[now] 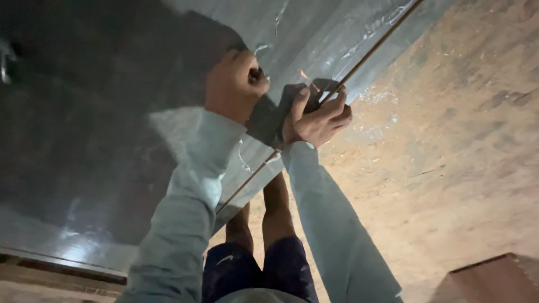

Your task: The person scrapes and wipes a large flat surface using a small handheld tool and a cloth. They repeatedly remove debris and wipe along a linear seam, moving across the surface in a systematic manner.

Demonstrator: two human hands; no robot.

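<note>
I look down at a large grey metal sheet [101, 168] lying over a sandy dirt floor. My left hand [233, 84] is closed in a fist on a small dark tool whose tip shows by the thumb, pressed to the sheet near its edge. My right hand [317, 118] grips a dark block-like object [292, 98] at the sheet's edge, fingers over a thin rust-coloured rod [370, 50] that runs diagonally along that edge. Both arms wear pale long sleeves. The sheet's edge under the hands is hidden.
My bare legs and dark shorts [255, 269] stand below the hands on the dirt floor [449, 168]. A reddish-brown box corner [494, 278] sits at the lower right. A strip of frame [62, 269] runs along the sheet's lower left edge.
</note>
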